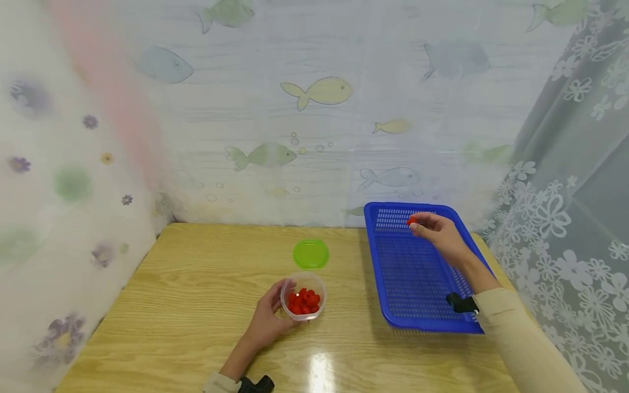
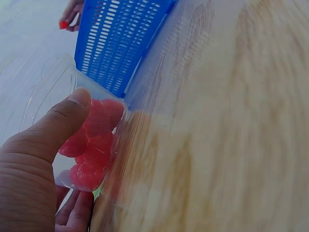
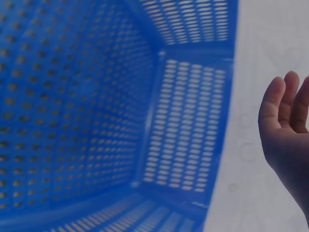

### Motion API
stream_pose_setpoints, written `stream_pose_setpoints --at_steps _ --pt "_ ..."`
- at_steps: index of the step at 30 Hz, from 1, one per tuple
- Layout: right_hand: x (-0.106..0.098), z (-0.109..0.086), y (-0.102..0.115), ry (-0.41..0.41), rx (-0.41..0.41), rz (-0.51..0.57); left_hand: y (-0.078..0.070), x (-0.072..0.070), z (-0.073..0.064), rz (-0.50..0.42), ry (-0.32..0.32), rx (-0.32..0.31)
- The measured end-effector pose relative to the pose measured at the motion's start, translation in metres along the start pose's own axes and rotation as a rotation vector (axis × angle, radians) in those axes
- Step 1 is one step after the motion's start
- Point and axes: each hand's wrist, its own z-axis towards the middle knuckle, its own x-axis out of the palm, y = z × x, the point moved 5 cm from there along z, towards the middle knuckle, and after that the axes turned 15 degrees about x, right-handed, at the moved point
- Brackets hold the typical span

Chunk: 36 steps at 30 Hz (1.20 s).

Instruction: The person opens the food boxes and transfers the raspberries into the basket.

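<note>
My left hand (image 1: 272, 315) grips a clear round plastic tub (image 1: 303, 277) on the table, thumb on one side and fingers round the other. Several small red pieces (image 1: 303, 302), perhaps berries, lie in the tub; the left wrist view shows them through its wall (image 2: 99, 135). Over the far part of a blue plastic basket (image 1: 385, 305), my right hand (image 1: 439, 234) pinches one small red piece (image 1: 411, 220) between thumb and fingertips. In the right wrist view the hand (image 3: 289, 121) appears at the edge, its red piece out of sight.
A green round lid (image 1: 311, 254) lies on the wooden table (image 1: 211, 273) just behind the tub. The slotted basket stands at the table's right side. Behind hangs a fish-printed curtain (image 1: 314, 136), with a lace curtain (image 1: 565, 245) at the right.
</note>
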Motion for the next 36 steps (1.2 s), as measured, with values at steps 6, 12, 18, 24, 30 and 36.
stream_pose_setpoints --at_steps 6,12,18,24,30,36 --pt "-0.006 0.012 -0.023 -0.003 0.112 -0.038 0.001 0.0 -0.002 -0.004 0.003 0.002" --pt "-0.01 0.02 -0.036 -0.006 0.177 -0.023 0.002 0.0 -0.002 -0.008 0.005 0.012" --pt "-0.013 0.023 -0.04 -0.005 0.207 -0.023 0.003 -0.001 -0.001 0.002 0.01 0.01" --pt "-0.015 0.024 -0.039 0.002 0.214 -0.016 0.004 -0.001 0.0 0.017 0.013 -0.001" --pt "-0.016 0.025 -0.041 0.009 0.213 0.004 0.003 -0.001 -0.001 0.01 0.009 -0.002" --pt "-0.016 0.025 -0.044 0.011 0.211 -0.001 0.001 -0.001 0.0 0.02 0.015 0.01"
